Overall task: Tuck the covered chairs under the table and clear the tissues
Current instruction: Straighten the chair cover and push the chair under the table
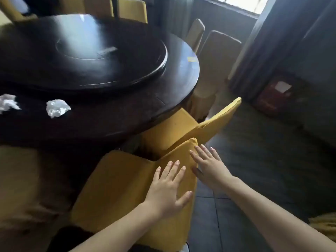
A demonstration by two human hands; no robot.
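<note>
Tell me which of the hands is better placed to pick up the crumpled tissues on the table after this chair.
The left hand, probably. Both tissues lie on the table to the person's left. The right hand rests on the chair back farther from them.

Glossy dark wood table [127, 113]; matt yellow cloth chair cover [118, 179]; crumpled paper tissues [57, 108].

- You see a dark round turntable [94, 51] resting on the tabletop, catching window glare.
- Grey curtains [263, 42] hang at your right, beside a bright window [241, 3].
- A red box [274, 95] sits on the dark tiled floor [254, 160] near them.
</note>
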